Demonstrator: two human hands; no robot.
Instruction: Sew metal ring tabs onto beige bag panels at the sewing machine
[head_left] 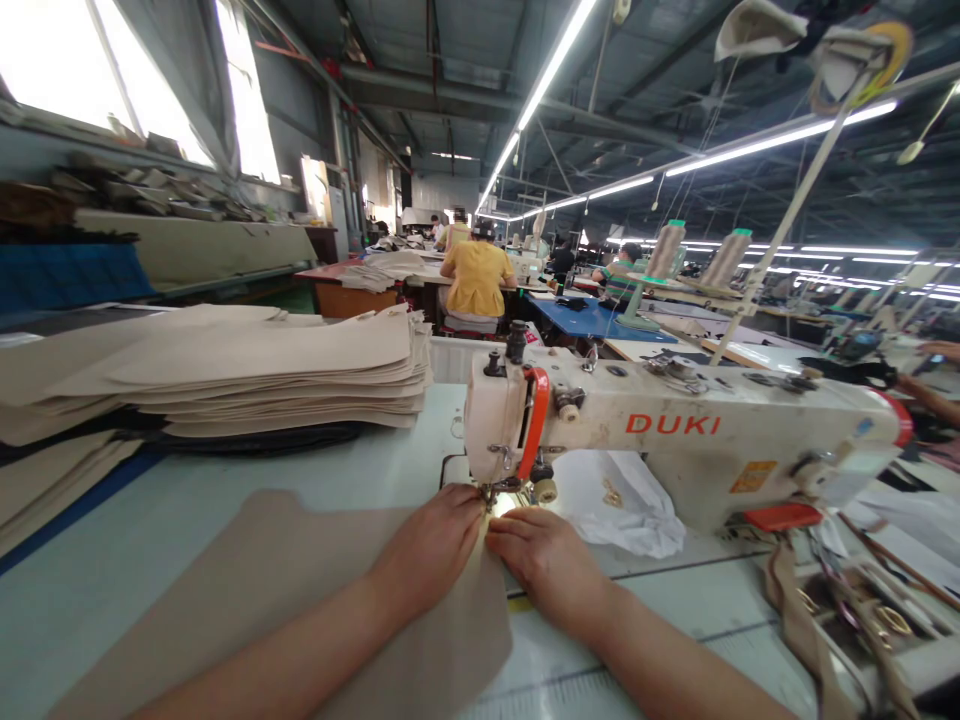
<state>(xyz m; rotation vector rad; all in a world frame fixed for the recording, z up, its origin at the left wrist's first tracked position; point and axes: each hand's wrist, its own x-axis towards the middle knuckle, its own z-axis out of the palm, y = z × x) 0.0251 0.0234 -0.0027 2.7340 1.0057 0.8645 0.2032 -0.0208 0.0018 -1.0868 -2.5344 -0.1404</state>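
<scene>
One beige panel (pixel 285 580) lies near, left of centre, its far edge up by the sewing machine (pixel 600 420). Left hand (pixel 439 545) rests on it, fingers together; right hand (pixel 551 560) has its fingers bunched by the right edge, can't tell if they're pinching. Container-wise: the near-right tray (pixel 941 655) has gold-coloured rings (pixel 894 612) in it, and the white bag (pixel 645 510) right of the hands shows gold-coloured bits (pixel 613 492), inside or on top, can't tell.

Windows (pixel 64 65): bright, up left of the left hand (pixel 431 555)
Ceiling (pixel 660 60): dark, above the right hand (pixel 551 565)
Lights (pixel 554 65): lit tubes beneath it
Red table (pixel 322 273): beyond the left hand
Blue table (pixel 577 318): beyond the right
</scene>
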